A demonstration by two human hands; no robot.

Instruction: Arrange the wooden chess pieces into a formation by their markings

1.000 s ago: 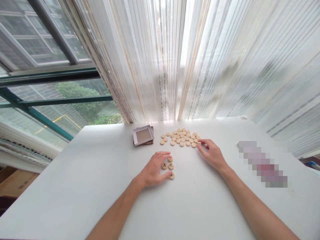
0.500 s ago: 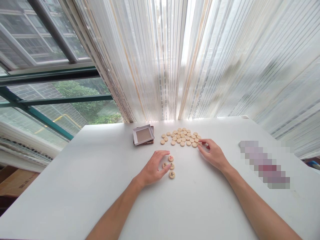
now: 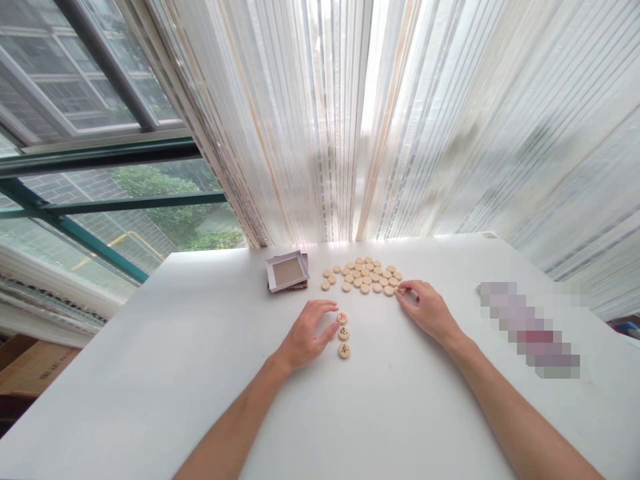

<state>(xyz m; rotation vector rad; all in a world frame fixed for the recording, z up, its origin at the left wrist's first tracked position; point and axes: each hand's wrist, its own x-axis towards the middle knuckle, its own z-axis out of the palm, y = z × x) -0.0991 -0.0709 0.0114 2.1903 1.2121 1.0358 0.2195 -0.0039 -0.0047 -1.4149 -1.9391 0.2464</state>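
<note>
Three round wooden Chinese chess pieces form a short column in front of me: a piece with a red character (image 3: 342,319) at the top, one with a black character (image 3: 343,333) in the middle and another black one (image 3: 345,351) nearest me. My left hand (image 3: 309,337) is beside them, thumb and fingers apart; its thumb mostly covers a further piece. To the right, my right hand (image 3: 426,308) pinches a Chinese chess piece (image 3: 399,291) at the edge of a cluster of plain-side-up pieces (image 3: 367,272).
A shallow open box (image 3: 289,271) sits on a darker one left of the cluster, on the white table (image 3: 200,373). A pixelated object (image 3: 530,330) lies at the right. Behind the table hang string curtains (image 3: 340,133), with a window at the left.
My left hand has shifted slightly left, its thumb now covering most of the piece beside the column. At the cluster's edge, my right thumb and fingertip have closed on a Chinese chess piece.
</note>
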